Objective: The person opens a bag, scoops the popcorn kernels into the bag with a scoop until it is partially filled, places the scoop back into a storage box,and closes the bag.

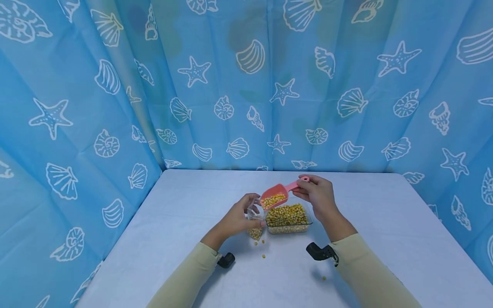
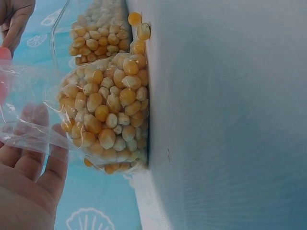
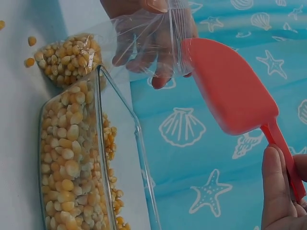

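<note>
In the head view my left hand (image 1: 236, 219) holds a clear plastic zip bag (image 2: 103, 115) near its mouth. The bag's lower part, bulging with corn kernels, rests on the table. My right hand (image 1: 320, 197) pinches the handle of a pink scoop (image 3: 230, 91). Yellow kernels lie in the scoop, and its front lip is right at the bag's mouth. Below the scoop stands a rectangular glass container (image 3: 100, 120) with many corn kernels (image 1: 286, 214) inside. The right wrist view shows only the scoop's underside, with the left fingers partly behind the clear plastic.
A few loose kernels (image 1: 263, 256) lie on the white table (image 1: 185, 205) by the bag, and one stray kernel (image 1: 324, 278) is near the right sleeve. A blue shell-print curtain (image 1: 215, 128) hangs behind and at both sides. A black camera mount (image 1: 319, 251) sits at the right wrist.
</note>
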The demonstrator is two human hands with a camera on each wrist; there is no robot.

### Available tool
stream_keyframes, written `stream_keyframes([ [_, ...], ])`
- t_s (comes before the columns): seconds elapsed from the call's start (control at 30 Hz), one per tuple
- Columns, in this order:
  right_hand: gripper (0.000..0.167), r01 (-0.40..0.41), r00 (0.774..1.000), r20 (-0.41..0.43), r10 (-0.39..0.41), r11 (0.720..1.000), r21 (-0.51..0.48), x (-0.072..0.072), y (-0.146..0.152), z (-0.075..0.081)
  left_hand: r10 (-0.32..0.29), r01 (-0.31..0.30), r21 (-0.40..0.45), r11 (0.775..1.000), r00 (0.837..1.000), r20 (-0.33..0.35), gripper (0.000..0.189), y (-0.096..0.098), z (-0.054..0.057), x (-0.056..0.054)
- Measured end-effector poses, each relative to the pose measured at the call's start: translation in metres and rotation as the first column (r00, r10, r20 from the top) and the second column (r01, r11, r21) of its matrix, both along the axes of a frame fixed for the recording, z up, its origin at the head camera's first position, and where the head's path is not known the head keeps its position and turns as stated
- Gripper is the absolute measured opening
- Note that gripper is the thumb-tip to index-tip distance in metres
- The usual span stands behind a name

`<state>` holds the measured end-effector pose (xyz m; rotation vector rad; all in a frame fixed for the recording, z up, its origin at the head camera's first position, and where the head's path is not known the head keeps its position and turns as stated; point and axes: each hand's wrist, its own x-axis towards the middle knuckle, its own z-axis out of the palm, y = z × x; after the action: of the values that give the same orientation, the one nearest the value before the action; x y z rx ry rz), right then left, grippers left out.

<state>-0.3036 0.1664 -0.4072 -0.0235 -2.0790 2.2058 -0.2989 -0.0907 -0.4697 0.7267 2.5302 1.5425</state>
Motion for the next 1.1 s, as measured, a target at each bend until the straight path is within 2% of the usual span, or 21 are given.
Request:
stream_keyframes([
  [0.27,0.036,-0.012,0.999,-0.049,0.015,0.999,0.053,0.004,-0.003,0.007,-0.007,0.007,0.006,1.0,1.0,0.003,0.073,0.0,0.001,0.001],
  [0.67,0.038,-0.016,0.997,-0.079,0.025,0.993,0.115,0.008,-0.007,0.015,-0.001,0.002,-0.008,1.0,1.0,0.012,0.072,0.0,0.003,0.002],
  [1.1,0.04,-0.015,0.995,-0.098,0.028,0.99,0.139,0.009,-0.009,0.021,0.008,-0.008,-0.015,1.0,1.0,-0.001,0.073,0.0,0.004,0.002],
])
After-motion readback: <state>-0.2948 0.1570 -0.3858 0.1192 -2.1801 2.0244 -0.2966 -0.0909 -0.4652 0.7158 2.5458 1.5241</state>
